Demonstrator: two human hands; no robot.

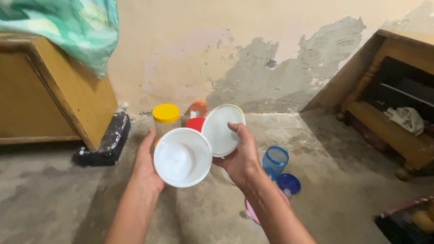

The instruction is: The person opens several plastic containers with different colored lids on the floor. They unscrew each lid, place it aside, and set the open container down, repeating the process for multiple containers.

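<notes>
My left hand cups the white tub. My right hand pinches its white lid, just beside the rim.

We saw bare floor open at left; jars ahead and a blue jar at right blocked passage.

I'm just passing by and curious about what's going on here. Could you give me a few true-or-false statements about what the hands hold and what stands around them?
1. The left hand holds an open white tub. True.
2. The right hand holds a blue lid. False: it holds a white lid.
3. A jar with a yellow lid stands near the wall. True.
4. The blue cup sits inside the tub. False: it stands on the floor, right of the hands.
</notes>
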